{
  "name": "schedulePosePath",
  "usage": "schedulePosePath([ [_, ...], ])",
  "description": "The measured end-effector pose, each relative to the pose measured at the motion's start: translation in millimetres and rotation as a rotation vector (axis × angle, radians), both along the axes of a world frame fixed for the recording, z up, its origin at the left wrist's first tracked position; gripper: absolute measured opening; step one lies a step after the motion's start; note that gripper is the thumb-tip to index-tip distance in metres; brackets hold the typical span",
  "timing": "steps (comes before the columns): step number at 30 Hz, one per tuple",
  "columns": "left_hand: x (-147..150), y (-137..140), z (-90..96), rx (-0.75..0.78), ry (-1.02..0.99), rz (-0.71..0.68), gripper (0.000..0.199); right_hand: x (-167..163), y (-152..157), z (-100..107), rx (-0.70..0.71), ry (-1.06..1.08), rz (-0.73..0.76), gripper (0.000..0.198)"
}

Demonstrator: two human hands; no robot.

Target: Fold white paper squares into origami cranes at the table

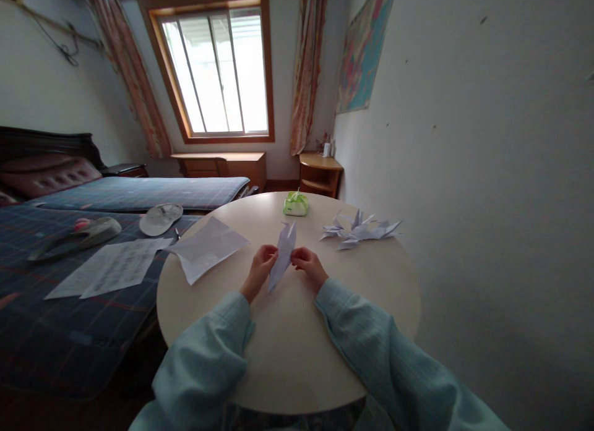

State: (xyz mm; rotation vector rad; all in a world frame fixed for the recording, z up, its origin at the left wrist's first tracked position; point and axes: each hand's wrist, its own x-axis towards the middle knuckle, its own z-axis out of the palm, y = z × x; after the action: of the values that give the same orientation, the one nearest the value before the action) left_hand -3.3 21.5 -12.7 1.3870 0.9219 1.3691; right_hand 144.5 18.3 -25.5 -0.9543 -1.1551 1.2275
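Observation:
A long, narrow piece of folded white paper (283, 256) is held up above the middle of the round table, its split, pointed end away from me. My left hand (262, 265) pinches its left edge between thumb and fingers. On the opposite edge, my right hand (307, 264) has its fingertips closed on the same folded paper. Loose white sheets (211, 248) lie at the table's left side. Over to the right rests a pile of folded paper cranes (357, 230) with pointed wings and tails.
The round table (297, 369) has a green-and-white tissue pack (296, 203) near its far edge. On the bed (28, 245) at left are printed sheets (111, 267), a white cap (161, 219) and a pale bag-like item (78, 233). A wall (487, 202) stands close on the right.

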Motion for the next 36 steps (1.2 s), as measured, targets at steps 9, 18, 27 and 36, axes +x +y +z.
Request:
schedulePosePath([
  [9,5.3,-10.4,6.2,-0.09,0.016,-0.209,0.045,-3.3,0.5,-6.0,0.047,-0.08,0.037,0.011],
  [18,4.8,-7.4,2.4,0.069,0.214,-0.073,0.036,-3.4,-2.3,-4.0,0.059,-0.122,0.018,0.011],
  [27,2.0,-11.0,5.8,0.204,0.346,0.058,0.029,-3.8,-6.4,4.0,0.015,-0.106,0.06,0.01],
  [36,0.5,-8.9,4.5,0.24,0.389,0.179,0.034,-4.9,-9.4,6.6,-0.029,-0.059,0.085,0.036],
])
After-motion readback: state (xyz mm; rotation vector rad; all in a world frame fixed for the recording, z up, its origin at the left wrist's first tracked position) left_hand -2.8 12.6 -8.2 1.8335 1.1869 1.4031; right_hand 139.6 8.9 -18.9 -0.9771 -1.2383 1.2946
